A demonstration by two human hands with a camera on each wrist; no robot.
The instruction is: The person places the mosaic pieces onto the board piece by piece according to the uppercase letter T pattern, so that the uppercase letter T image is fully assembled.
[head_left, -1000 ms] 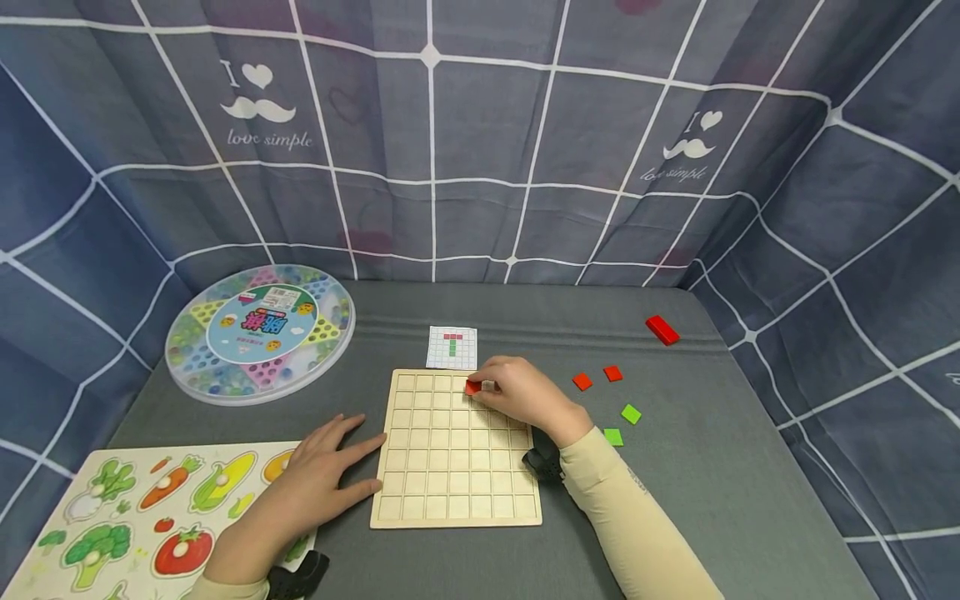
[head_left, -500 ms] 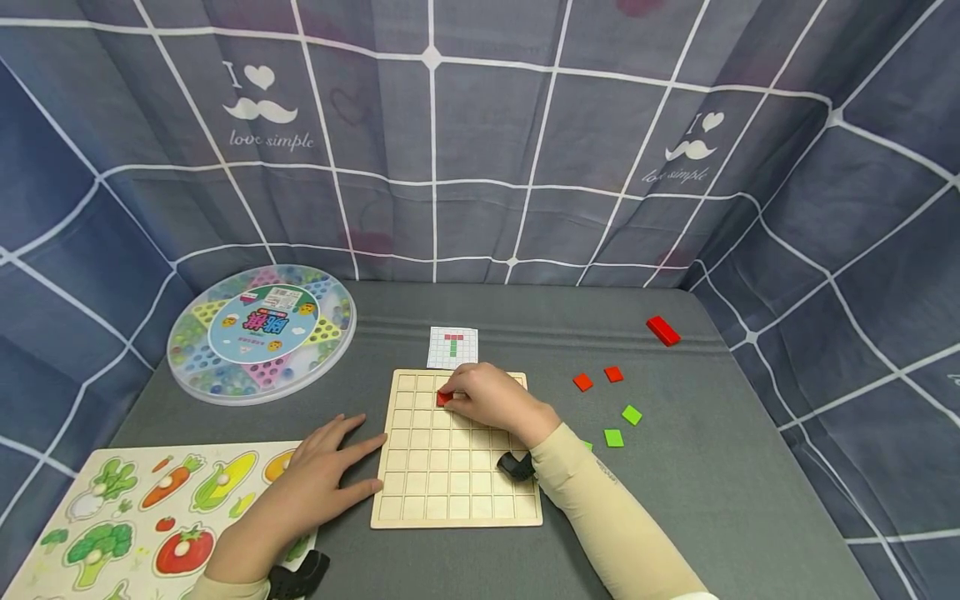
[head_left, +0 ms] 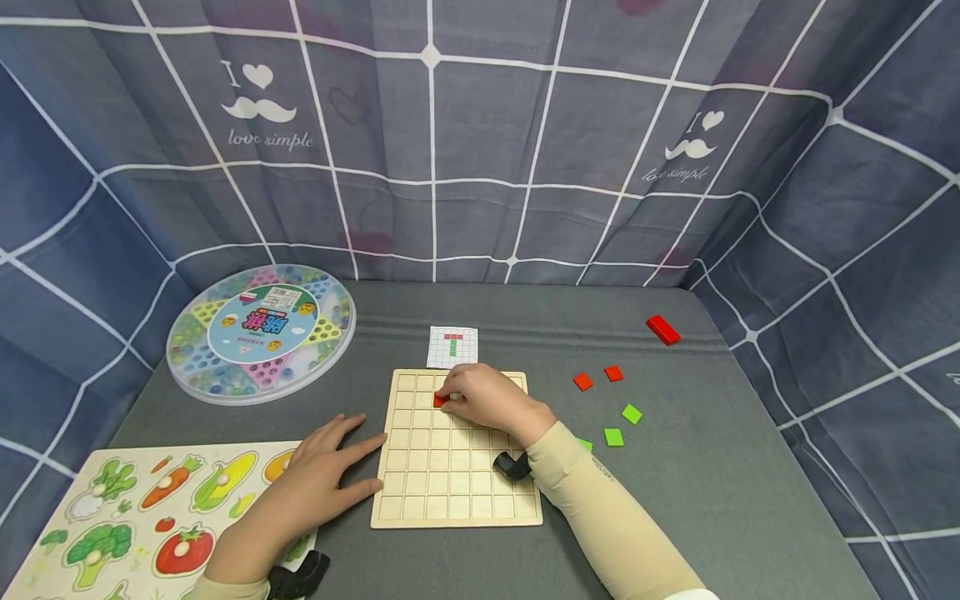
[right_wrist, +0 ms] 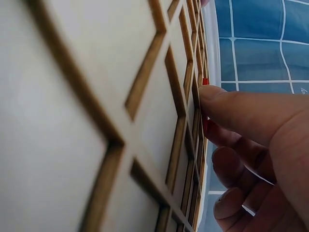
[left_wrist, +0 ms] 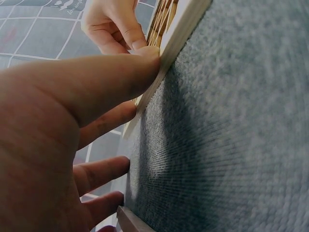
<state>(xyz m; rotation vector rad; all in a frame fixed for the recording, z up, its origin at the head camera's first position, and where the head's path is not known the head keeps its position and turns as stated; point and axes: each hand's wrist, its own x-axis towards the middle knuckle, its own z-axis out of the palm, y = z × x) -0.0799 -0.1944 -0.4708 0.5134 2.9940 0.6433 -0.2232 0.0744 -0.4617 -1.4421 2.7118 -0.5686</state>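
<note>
Left hand (head_left: 322, 471) is lying spread, touching the left edge of the wooden board (head_left: 457, 523) | board is resting flat on the table (head_left: 735, 500), looking stiff, its lattice (right_wrist: 129, 135) framing square cells (head_left: 458, 483) | red tile (head_left: 438, 401) is sitting among upper cells, seeming light, hard, smooth, its thin edges offering the best hold | right hand (head_left: 495, 402) is pinching it

A blue-gray curtain (head_left: 480, 125) crosses the top of the frame and runs forward along the left and right edges, its white lines (head_left: 431, 56) making large squares (white moustache prints (head_left: 258, 110) sit at upper left and upper right). Below it, a gray table (head_left: 720, 500) spreads to the bottom edge under soft light.
</note>
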